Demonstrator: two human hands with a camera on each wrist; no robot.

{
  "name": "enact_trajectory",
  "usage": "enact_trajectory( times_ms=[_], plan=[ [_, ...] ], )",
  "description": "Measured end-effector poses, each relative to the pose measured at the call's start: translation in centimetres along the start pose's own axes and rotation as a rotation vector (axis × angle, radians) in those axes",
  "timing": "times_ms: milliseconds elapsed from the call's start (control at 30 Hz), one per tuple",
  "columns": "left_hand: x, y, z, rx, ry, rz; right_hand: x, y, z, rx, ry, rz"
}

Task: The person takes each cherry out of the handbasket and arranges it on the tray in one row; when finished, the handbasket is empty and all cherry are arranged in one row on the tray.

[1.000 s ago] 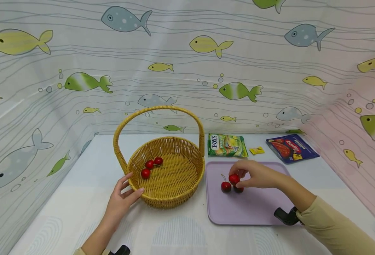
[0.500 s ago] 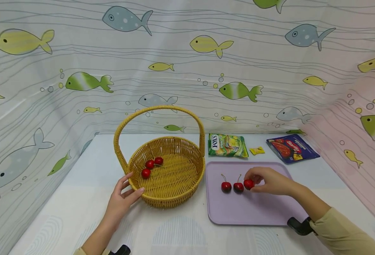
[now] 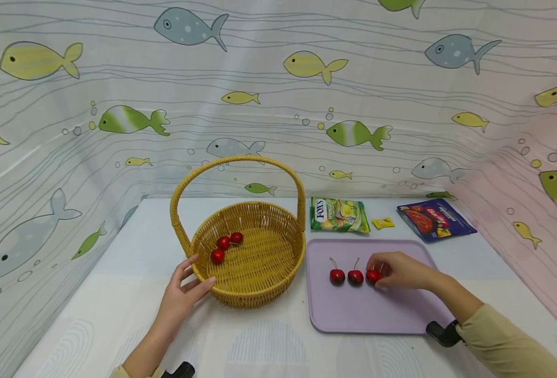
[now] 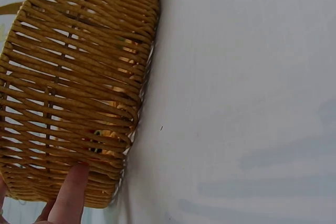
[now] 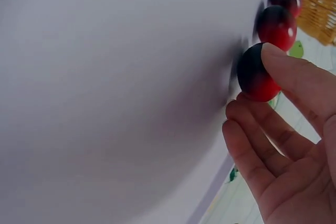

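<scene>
With thumb and fingers, my right hand [image 3: 403, 270] pinches a dark red cherry [image 5: 256, 74] low over the purple tray [image 3: 349, 315]. Two more cherries stand in a row to its left, a middle cherry [image 3: 355, 277] and a left cherry [image 3: 337, 276], both with stems up. My left hand [image 3: 179, 294] rests spread against the near left side of a woven basket [image 3: 259, 300] with a tall handle. In the left wrist view a fingertip [image 4: 79, 174] presses the basket's wall. Three cherries lie inside at the left, one of them a front cherry [image 3: 217, 256].
Behind the tray lie a green candy bag [image 3: 339, 214], a small yellow wrapped sweet [image 3: 382, 223] and a blue pouch [image 3: 435, 219]. A fish-printed curtain [image 3: 269, 121] rises along the back and sides of the white table [image 3: 117, 278].
My right hand has carried its cherry rightward and down, from over the other two to the right end of their row. The left hand and basket stay in place.
</scene>
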State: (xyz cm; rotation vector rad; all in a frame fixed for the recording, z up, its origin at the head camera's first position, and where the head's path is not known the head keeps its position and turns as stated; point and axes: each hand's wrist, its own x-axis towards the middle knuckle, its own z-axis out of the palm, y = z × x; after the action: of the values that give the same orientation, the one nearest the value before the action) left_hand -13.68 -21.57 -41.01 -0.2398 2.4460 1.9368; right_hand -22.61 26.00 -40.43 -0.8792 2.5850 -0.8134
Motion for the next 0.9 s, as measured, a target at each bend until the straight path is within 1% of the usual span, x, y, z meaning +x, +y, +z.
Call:
enact_trajectory(
  times_ms=[300, 500, 767, 900],
  plan=[
    [-0.2, 0.2, 0.1, 0.001, 0.007, 0.001, 0.2, -0.2, 0.1, 0.007, -0.019, 0.03],
    [-0.1, 0.3, 0.1, 0.019, 0.01, 0.008, 0.0, -0.2, -0.1, 0.007, -0.019, 0.021],
    [-0.1, 0.2, 0.1, 0.024, 0.01, 0.018, -0.5, -1.2, -1.5, -0.046, 0.011, 0.017],
    [-0.1, 0.2, 0.1, 0.024, 0.011, 0.017, -0.6, -1.9, -2.5, -0.068, 0.04, -0.01]
  ],
)
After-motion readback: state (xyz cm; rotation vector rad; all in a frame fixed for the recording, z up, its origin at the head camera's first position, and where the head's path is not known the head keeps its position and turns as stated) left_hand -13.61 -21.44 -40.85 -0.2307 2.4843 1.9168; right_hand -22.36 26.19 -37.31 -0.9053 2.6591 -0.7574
